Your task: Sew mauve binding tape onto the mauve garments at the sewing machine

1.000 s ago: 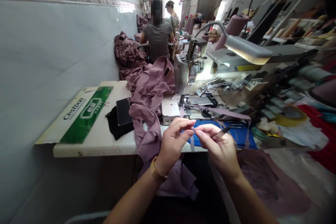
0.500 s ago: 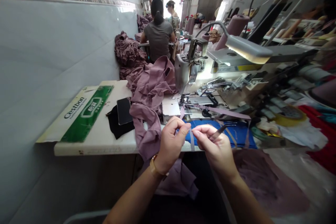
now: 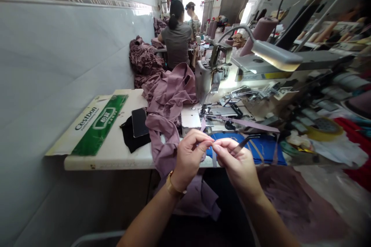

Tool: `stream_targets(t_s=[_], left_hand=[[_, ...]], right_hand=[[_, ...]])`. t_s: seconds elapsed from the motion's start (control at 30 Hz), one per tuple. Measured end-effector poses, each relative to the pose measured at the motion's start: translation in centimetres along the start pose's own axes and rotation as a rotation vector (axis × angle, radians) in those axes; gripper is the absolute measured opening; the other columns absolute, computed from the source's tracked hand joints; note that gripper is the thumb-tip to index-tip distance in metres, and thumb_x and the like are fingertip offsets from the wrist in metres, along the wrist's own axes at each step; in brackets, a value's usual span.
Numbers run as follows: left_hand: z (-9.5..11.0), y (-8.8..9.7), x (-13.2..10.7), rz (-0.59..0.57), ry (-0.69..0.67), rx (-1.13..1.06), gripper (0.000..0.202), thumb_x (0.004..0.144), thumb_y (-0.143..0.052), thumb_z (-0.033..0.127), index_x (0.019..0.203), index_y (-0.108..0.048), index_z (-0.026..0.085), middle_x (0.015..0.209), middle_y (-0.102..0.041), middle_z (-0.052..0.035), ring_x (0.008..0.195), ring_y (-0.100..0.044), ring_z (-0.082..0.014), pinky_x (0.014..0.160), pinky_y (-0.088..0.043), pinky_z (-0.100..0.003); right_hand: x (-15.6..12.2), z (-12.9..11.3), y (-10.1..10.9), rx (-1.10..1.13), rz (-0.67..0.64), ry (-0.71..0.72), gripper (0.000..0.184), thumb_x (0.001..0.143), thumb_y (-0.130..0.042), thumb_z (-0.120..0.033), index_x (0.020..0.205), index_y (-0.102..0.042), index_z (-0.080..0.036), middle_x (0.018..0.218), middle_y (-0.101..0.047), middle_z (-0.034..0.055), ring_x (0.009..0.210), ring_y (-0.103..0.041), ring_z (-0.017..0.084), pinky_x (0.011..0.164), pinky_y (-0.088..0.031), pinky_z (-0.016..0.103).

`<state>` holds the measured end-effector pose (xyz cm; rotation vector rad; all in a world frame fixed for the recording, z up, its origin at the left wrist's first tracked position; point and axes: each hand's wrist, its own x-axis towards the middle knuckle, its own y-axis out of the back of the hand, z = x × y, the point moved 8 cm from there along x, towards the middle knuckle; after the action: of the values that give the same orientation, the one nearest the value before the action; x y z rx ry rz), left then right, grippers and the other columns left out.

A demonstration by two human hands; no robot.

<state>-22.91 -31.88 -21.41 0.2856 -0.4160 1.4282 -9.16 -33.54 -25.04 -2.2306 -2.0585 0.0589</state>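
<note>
My left hand [image 3: 191, 152] and my right hand [image 3: 236, 162] meet fingertip to fingertip in front of the sewing machine [image 3: 216, 83], both pinched closed. From the fingertips a narrow lilac fabric strip [image 3: 214, 159] hangs over the table edge; its pinched end is hidden. A fine thread seems to run from the machine's needle area to my fingers. Dark tweezers [image 3: 245, 141] are tucked in my right hand, their tips pointing away to the right. Left of the machine, a heap of mauve fabric [image 3: 165, 123] drapes over the table's front edge.
A black phone [image 3: 139, 122] lies on a black cloth left of the fabric. Further left is a green and white Cestbon sheet [image 3: 100, 123]. A lamp [image 3: 275, 56] overhangs the machine. Another person [image 3: 176, 42] sits ahead with their back to me, a second beyond.
My fingertips have drawn together until they touch, closing the small gap where the strip showed. The whole view has shifted slightly. The tweezers stay in my right hand.
</note>
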Motion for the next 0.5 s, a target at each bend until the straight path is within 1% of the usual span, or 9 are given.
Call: stream_targets(t_s=[0.1,0.17,0.23,0.3,0.33,0.37,0.43,0.47,0.5], left_hand=[[0.4,0.1,0.3,0.011,-0.01,0.06,0.015,0.092,-0.06,0.027,0.081,-0.065,0.018,0.084,-0.063,-0.0032,0.085,-0.062,-0.0156,0.08,-0.05,-0.032],[0.5,0.3,0.4,0.019,-0.014,0.066,0.017,0.093,-0.057,0.027,0.081,-0.063,0.018,0.088,-0.065,-0.0044,0.092,-0.063,-0.0171,0.087,-0.051,-0.035],[0.4,0.6,0.4,0.018,0.011,0.058,0.018,0.094,-0.056,0.028,0.081,-0.063,0.018,0.097,-0.067,-0.0062,0.102,-0.063,-0.0188,0.095,-0.049,-0.038],[0.0,0.9,0.4,0.009,0.077,0.011,0.02,0.095,-0.054,0.029,0.081,-0.063,0.018,0.103,-0.068,-0.0073,0.104,-0.064,-0.0192,0.097,-0.05,-0.039],[-0.3,1.1,0.4,0.005,0.116,-0.034,0.02,0.095,-0.054,0.03,0.081,-0.063,0.018,0.104,-0.068,-0.0076,0.101,-0.065,-0.0191,0.094,-0.052,-0.039],[-0.6,1.2,0.4,0.005,0.156,-0.086,0.021,0.094,-0.055,0.032,0.082,-0.063,0.018,0.103,-0.068,-0.0077,0.096,-0.067,-0.0188,0.09,-0.055,-0.038],[-1.4,1.2,0.5,0.015,0.241,-0.189,0.021,0.093,-0.057,0.035,0.084,-0.064,0.017,0.1,-0.068,-0.008,0.089,-0.069,-0.0188,0.079,-0.059,-0.035],[-1.8,1.2,0.6,0.019,0.282,-0.229,0.022,0.091,-0.059,0.037,0.084,-0.064,0.016,0.097,-0.068,-0.0081,0.087,-0.07,-0.0194,0.074,-0.061,-0.033],[-2.2,1.1,0.6,0.023,0.319,-0.262,0.024,0.09,-0.061,0.038,0.084,-0.064,0.015,0.094,-0.068,-0.008,0.086,-0.071,-0.02,0.069,-0.061,-0.031]], right_hand=[[0.0,-0.6,0.1,-0.063,0.014,0.021,0.024,0.083,-0.07,-0.04,0.091,-0.064,-0.018,0.062,-0.048,-0.0035,0.052,-0.039,0.01,0.047,-0.03,0.022],[0.3,-0.9,0.7,-0.091,0.038,0.038,0.027,0.085,-0.067,-0.041,0.101,-0.064,-0.02,0.069,-0.053,-0.002,0.052,-0.039,0.01,0.047,-0.032,0.022],[0.7,-1.1,2.2,-0.093,0.077,0.063,0.032,0.09,-0.06,-0.042,0.113,-0.063,-0.021,0.07,-0.052,-0.0021,0.049,-0.036,0.01,0.045,-0.032,0.023],[1.1,-1.1,4.5,-0.111,0.143,0.088,0.037,0.094,-0.052,-0.042,0.122,-0.061,-0.019,0.063,-0.046,-0.004,0.048,-0.036,0.011,0.046,-0.035,0.024],[1.3,-1.1,6.0,-0.144,0.191,0.099,0.04,0.094,-0.052,-0.043,0.125,-0.061,-0.019,0.061,-0.044,-0.0044,0.049,-0.038,0.012,0.047,-0.037,0.025],[1.4,-1.1,7.4,-0.202,0.25,0.109,0.041,0.094,-0.053,-0.043,0.126,-0.061,-0.019,0.062,-0.045,-0.0039,0.051,-0.041,0.013,0.048,-0.039,0.025],[1.3,-1.3,9.9,-0.371,0.357,0.143,0.043,0.09,-0.059,-0.045,0.124,-0.062,-0.02,0.074,-0.056,0.0002,0.056,-0.046,0.013,0.051,-0.041,0.026],[1.1,-1.7,10.5,-0.443,0.377,0.17,0.044,0.088,-0.061,-0.046,0.123,-0.063,-0.02,0.082,-0.061,0.0026,0.059,-0.049,0.014,0.053,-0.043,0.026],[1.0,-2.0,10.6,-0.501,0.361,0.194,0.043,0.088,-0.061,-0.047,0.123,-0.064,-0.021,0.089,-0.064,0.0046,0.063,-0.053,0.015,0.056,-0.045,0.027]])
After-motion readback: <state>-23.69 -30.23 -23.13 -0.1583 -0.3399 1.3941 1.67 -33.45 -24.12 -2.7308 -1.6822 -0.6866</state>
